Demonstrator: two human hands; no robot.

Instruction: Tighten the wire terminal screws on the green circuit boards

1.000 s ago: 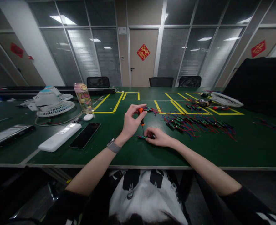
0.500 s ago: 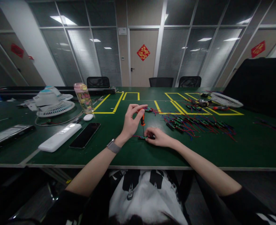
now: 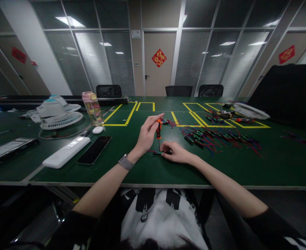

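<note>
Right under the grip, things get hard to read: the small green circuit board [image 3: 158, 152] is half covered by the right hand [image 3: 175, 152], whose fingers are curled down on it, pinning it to the table. The left hand [image 3: 147, 133], just above and behind it, has thumb and fingers closed on a small screwdriver with an orange-and-black handle [image 3: 158, 129], held upright. The shaft is so thin I can't tell where the tip meets the board. Both forearms are cut off by the bottom edge.

The surface is a dark green table [image 3: 142, 170] marked with yellow tape rectangles [image 3: 128, 116] beyond the hands, in a room with glass partitions. To the right of the grip is a loose spread of green boards with red and blue wires [image 3: 215, 137]. Left of it lie a black phone [image 3: 94, 150], a long white plastic bar [image 3: 66, 152] and white desk fans [image 3: 56, 116].

The only container is a clear bottle with a pink lid [image 3: 92, 108], far left of the grip. Its contents are just a pinkish-yellow blur.
</note>
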